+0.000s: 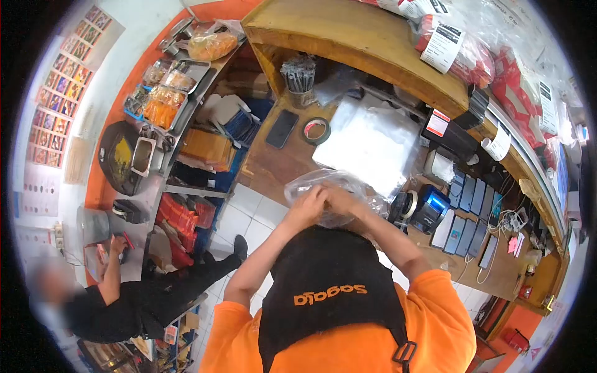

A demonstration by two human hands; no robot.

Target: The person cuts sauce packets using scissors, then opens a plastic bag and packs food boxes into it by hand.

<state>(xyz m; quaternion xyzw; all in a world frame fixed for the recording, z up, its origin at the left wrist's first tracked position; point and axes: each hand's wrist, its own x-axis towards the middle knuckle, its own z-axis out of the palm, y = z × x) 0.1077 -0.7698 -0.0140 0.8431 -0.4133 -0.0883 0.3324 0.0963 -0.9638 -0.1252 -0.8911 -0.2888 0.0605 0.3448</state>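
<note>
A clear plastic bag [298, 186] is bunched in front of my black apron, at the front edge of the wooden counter. My left hand [307, 206] pinches it, with the fingertips close together. Right beside it, my right hand [342, 202] is closed on the same bag, and the two hands nearly touch. What the bag holds, if anything, I cannot make out. Just beyond lies a stack of shiny clear plastic sheets or bags [367, 140]. A roll of brown tape [316, 130] and a dark phone [282, 128] rest to its left.
Several phones [463, 233] and a small printer [429, 208] with a blue light stand at the right. A wooden shelf [348, 53] overhangs the counter's back. At the left, another person [137, 311] works at a metal counter with food trays [168, 99] and a wok [118, 158].
</note>
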